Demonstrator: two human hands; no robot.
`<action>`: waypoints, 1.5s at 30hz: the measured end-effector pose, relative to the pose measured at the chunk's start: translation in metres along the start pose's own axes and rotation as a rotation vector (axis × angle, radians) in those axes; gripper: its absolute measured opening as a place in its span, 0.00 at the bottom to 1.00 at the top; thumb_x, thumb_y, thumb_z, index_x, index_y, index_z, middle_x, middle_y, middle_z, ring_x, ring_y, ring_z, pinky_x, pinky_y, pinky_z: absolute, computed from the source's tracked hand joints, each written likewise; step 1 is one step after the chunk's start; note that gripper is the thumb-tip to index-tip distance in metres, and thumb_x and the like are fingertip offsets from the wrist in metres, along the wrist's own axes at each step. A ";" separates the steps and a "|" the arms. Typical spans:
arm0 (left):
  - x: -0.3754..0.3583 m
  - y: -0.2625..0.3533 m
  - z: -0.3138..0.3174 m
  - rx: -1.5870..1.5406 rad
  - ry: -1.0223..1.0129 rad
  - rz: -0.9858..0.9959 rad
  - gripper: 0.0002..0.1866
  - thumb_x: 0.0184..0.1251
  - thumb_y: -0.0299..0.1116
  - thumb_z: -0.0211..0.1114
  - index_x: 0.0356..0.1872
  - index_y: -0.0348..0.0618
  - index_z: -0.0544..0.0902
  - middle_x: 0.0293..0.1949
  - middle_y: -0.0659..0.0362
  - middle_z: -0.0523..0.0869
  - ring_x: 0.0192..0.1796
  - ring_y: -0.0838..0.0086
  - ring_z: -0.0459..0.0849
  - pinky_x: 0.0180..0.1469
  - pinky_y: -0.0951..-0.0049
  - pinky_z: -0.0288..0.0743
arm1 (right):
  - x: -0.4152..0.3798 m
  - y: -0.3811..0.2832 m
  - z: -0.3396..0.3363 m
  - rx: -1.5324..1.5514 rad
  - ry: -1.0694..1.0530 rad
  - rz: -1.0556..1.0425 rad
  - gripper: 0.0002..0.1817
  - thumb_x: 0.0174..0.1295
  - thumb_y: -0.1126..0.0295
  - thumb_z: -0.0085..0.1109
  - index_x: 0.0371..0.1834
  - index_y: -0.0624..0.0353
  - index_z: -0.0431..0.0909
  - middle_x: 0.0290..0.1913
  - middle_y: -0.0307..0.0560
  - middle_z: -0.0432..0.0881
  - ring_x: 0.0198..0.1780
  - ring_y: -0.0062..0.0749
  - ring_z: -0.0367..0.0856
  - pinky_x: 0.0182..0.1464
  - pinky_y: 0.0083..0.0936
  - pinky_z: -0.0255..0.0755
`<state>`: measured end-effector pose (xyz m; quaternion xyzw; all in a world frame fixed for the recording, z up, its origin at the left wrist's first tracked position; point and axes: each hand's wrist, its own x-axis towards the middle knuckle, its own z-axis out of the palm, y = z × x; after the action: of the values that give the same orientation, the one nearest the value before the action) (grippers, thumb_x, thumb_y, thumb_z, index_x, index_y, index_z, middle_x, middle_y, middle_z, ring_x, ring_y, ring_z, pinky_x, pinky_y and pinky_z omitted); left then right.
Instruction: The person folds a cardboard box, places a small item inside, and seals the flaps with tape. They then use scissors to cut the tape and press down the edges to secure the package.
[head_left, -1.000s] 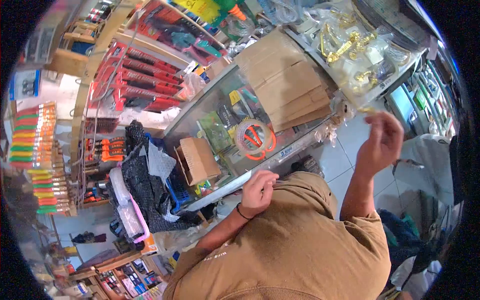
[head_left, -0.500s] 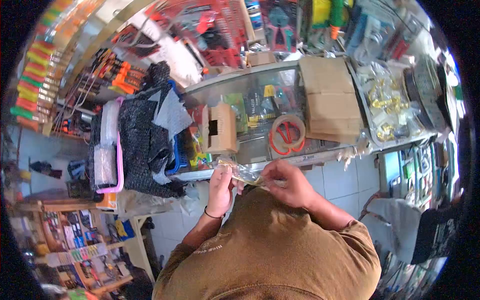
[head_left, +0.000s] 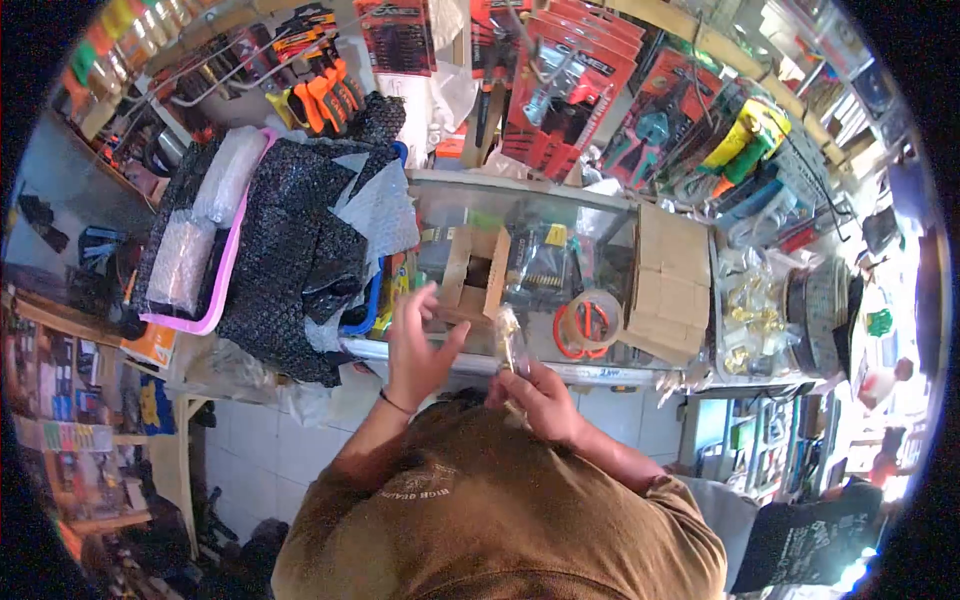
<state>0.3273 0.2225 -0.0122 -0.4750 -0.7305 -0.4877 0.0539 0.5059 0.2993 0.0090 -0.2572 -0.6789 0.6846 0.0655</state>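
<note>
My right hand (head_left: 540, 398) is closed on a clear plastic packet (head_left: 512, 345) with gold-coloured parts inside, held upright at the counter's front edge. My left hand (head_left: 420, 350) is raised with its fingers apart and holds nothing; it is just left of an open cardboard box (head_left: 474, 272). The box stands on the glass counter (head_left: 425, 205), its dark inside showing. Right of the packet, a roll of tape (head_left: 612, 318) lies on the counter with orange-red handled scissors (head_left: 570, 340).
Black bubble wrap (head_left: 285, 250) and a pink-rimmed basket (head_left: 222, 270) fill the counter's left side. Flattened cardboard (head_left: 672, 285) and a tray of bagged gold-coloured parts (head_left: 750, 310) are at the right. Red tool packs (head_left: 560, 95) hang behind.
My left hand has let go of the packet and moved left, its fingers spreading. My right hand now holds the packet upright. The view has shifted, with more hanging packs showing.
</note>
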 end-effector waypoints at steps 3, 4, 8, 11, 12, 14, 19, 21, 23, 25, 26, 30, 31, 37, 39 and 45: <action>0.010 -0.020 0.012 0.145 0.083 0.117 0.27 0.59 0.37 0.65 0.56 0.35 0.68 0.38 0.51 0.77 0.32 0.64 0.77 0.40 0.73 0.72 | 0.000 0.005 0.002 0.447 -0.064 -0.079 0.14 0.69 0.67 0.39 0.38 0.68 0.72 0.40 0.51 0.78 0.46 0.35 0.76 0.53 0.32 0.68; 0.008 -0.029 0.017 0.135 0.096 0.118 0.27 0.59 0.37 0.65 0.56 0.35 0.68 0.38 0.51 0.77 0.32 0.64 0.77 0.40 0.73 0.72 | 0.000 0.003 0.003 0.431 -0.062 -0.082 0.14 0.69 0.67 0.39 0.38 0.68 0.72 0.40 0.51 0.78 0.46 0.35 0.76 0.53 0.32 0.68; 0.001 -0.036 0.022 -0.159 -0.025 -0.151 0.21 0.64 0.36 0.61 0.55 0.37 0.69 0.34 0.52 0.81 0.33 0.70 0.82 0.34 0.71 0.75 | 0.001 0.000 0.008 0.501 -0.014 -0.156 0.14 0.68 0.65 0.44 0.48 0.66 0.71 0.48 0.47 0.78 0.47 0.26 0.74 0.53 0.26 0.67; 0.003 -0.033 0.015 -0.396 -0.117 -0.482 0.20 0.66 0.34 0.57 0.55 0.38 0.68 0.35 0.51 0.82 0.35 0.69 0.83 0.36 0.71 0.75 | 0.018 -0.004 0.011 0.458 -0.007 -0.203 0.17 0.68 0.65 0.45 0.52 0.66 0.70 0.49 0.45 0.77 0.48 0.25 0.73 0.54 0.25 0.65; 0.004 -0.033 0.016 -0.402 -0.113 -0.480 0.20 0.66 0.34 0.57 0.55 0.38 0.68 0.35 0.51 0.82 0.35 0.69 0.83 0.36 0.71 0.75 | 0.023 -0.005 0.012 0.468 0.003 -0.192 0.18 0.68 0.64 0.45 0.54 0.65 0.69 0.49 0.44 0.77 0.47 0.25 0.72 0.54 0.24 0.64; 0.004 -0.034 0.019 -0.157 0.073 -0.142 0.19 0.63 0.31 0.57 0.55 0.40 0.70 0.44 0.47 0.77 0.43 0.61 0.81 0.42 0.66 0.75 | 0.041 -0.002 0.004 0.367 0.042 -0.124 0.16 0.66 0.66 0.45 0.48 0.66 0.73 0.52 0.49 0.73 0.53 0.29 0.70 0.57 0.28 0.64; 0.003 -0.047 0.018 0.137 -0.134 -0.023 0.19 0.57 0.33 0.60 0.52 0.45 0.75 0.53 0.42 0.68 0.50 0.49 0.75 0.49 0.57 0.71 | 0.061 0.013 0.002 0.253 0.211 -0.078 0.19 0.66 0.66 0.47 0.56 0.63 0.71 0.43 0.39 0.76 0.46 0.21 0.70 0.52 0.21 0.63; 0.005 -0.050 0.018 0.217 -0.175 -0.003 0.19 0.56 0.34 0.62 0.50 0.47 0.76 0.54 0.41 0.67 0.50 0.47 0.74 0.50 0.55 0.71 | 0.061 0.012 0.004 0.061 0.268 -0.158 0.18 0.66 0.66 0.47 0.56 0.63 0.72 0.42 0.38 0.76 0.44 0.20 0.70 0.50 0.20 0.63; 0.007 -0.053 0.017 0.054 -0.331 -0.050 0.22 0.52 0.39 0.66 0.50 0.48 0.77 0.54 0.40 0.67 0.51 0.46 0.74 0.52 0.54 0.69 | 0.057 0.007 0.006 -0.020 0.376 -0.197 0.15 0.67 0.66 0.47 0.52 0.63 0.74 0.41 0.38 0.76 0.45 0.20 0.70 0.51 0.21 0.63; 0.007 -0.052 0.017 0.051 -0.354 -0.047 0.24 0.49 0.41 0.67 0.50 0.49 0.77 0.55 0.41 0.66 0.53 0.47 0.72 0.53 0.54 0.69 | 0.058 0.010 0.000 0.009 0.383 -0.127 0.14 0.67 0.66 0.47 0.49 0.63 0.75 0.41 0.38 0.77 0.45 0.19 0.70 0.51 0.21 0.63; 0.007 -0.051 0.015 0.054 -0.371 -0.048 0.26 0.47 0.43 0.68 0.51 0.49 0.77 0.56 0.41 0.65 0.55 0.48 0.71 0.53 0.53 0.68 | 0.059 0.009 -0.005 0.038 0.381 -0.059 0.13 0.67 0.66 0.48 0.46 0.64 0.75 0.41 0.39 0.77 0.46 0.19 0.70 0.51 0.22 0.63; 0.013 -0.037 0.009 0.236 -0.352 -0.034 0.29 0.45 0.48 0.69 0.51 0.51 0.77 0.59 0.42 0.63 0.58 0.49 0.69 0.54 0.49 0.66 | 0.067 -0.003 -0.012 0.064 0.372 -0.057 0.12 0.66 0.66 0.48 0.41 0.65 0.76 0.39 0.38 0.77 0.43 0.20 0.71 0.48 0.22 0.64; 0.013 -0.040 0.012 0.243 -0.386 -0.051 0.29 0.46 0.49 0.69 0.52 0.52 0.76 0.61 0.42 0.62 0.60 0.49 0.68 0.54 0.48 0.66 | 0.071 0.000 -0.016 -0.050 0.338 -0.055 0.13 0.66 0.65 0.48 0.40 0.64 0.76 0.37 0.38 0.78 0.41 0.20 0.72 0.45 0.22 0.65; 0.018 -0.044 0.014 0.245 -0.524 -0.104 0.31 0.46 0.53 0.68 0.54 0.54 0.75 0.63 0.42 0.59 0.61 0.48 0.65 0.54 0.45 0.64 | 0.081 -0.033 -0.023 -0.629 0.268 0.054 0.15 0.62 0.60 0.51 0.40 0.61 0.77 0.30 0.53 0.80 0.34 0.37 0.80 0.38 0.32 0.71; 0.017 -0.037 0.016 0.249 -0.518 -0.128 0.31 0.46 0.53 0.68 0.53 0.54 0.76 0.63 0.42 0.59 0.62 0.47 0.65 0.54 0.45 0.64 | 0.081 -0.056 -0.020 -0.919 0.189 0.025 0.16 0.59 0.61 0.50 0.41 0.62 0.77 0.33 0.64 0.80 0.39 0.57 0.79 0.41 0.44 0.73; 0.025 -0.035 0.017 0.280 -0.513 -0.089 0.26 0.49 0.50 0.67 0.49 0.50 0.77 0.61 0.41 0.61 0.60 0.45 0.65 0.53 0.45 0.64 | 0.115 -0.067 -0.023 -1.340 -0.136 0.045 0.14 0.53 0.67 0.53 0.32 0.69 0.79 0.33 0.66 0.80 0.39 0.56 0.80 0.41 0.42 0.75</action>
<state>0.2937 0.2489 -0.0302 -0.5383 -0.8005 -0.2479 -0.0890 0.3999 0.3750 0.0448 -0.2124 -0.9541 0.1315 -0.1653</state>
